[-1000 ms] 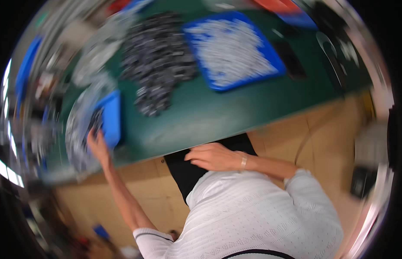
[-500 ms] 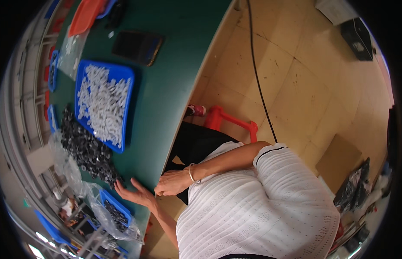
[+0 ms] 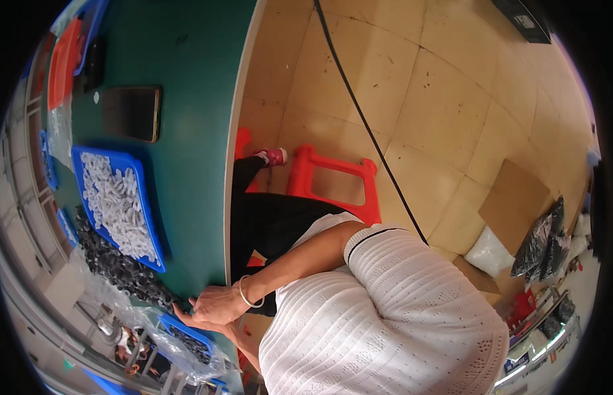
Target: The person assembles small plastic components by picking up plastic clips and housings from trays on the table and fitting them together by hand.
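Newly, right hand (image 3: 216,303) over left hand (image 3: 200,322).

phone (image 3: 132,113) on table (image 3: 194,131) | tray (image 3: 130,162) between phone and parts pile (image 3: 120,266)

Right hand (image 3: 217,305) overlapping left hand (image 3: 215,325) by the edge of the counter (image 3: 194,164), dark pieces (image 3: 122,271) at their ten o'clock, blue tray (image 3: 125,160) of white pieces (image 3: 119,210) toward eleven

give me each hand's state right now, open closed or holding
Left hand: partly hidden behind the right, near the black pieces; open or closed cannot be told.
Right hand: overlapping the left; open, closed or holding cannot be told.
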{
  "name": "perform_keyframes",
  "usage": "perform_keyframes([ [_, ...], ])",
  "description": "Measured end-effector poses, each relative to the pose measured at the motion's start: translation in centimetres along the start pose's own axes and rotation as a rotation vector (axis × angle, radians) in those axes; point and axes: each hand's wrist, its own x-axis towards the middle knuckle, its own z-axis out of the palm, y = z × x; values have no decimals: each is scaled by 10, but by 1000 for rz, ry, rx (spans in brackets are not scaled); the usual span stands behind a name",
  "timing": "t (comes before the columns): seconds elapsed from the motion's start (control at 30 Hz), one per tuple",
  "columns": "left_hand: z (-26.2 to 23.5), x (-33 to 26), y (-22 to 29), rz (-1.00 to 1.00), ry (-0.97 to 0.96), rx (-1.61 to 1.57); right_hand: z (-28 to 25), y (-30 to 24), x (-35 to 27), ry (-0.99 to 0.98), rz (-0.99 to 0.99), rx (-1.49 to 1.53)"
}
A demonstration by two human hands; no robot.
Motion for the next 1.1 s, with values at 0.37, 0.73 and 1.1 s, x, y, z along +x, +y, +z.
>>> perform_keyframes([
  [0.37, -8, 8, -13, 48, 124, 210, -6, 5, 2, -122, -18, 112],
  [0.73, -23, 40, -55, -121, 226, 188, -151, -24, 85, 10, -98, -718],
  [1.1, -17, 73, -76, -2, 57, -11, -124, -11, 150, -28, -99, -972],
])
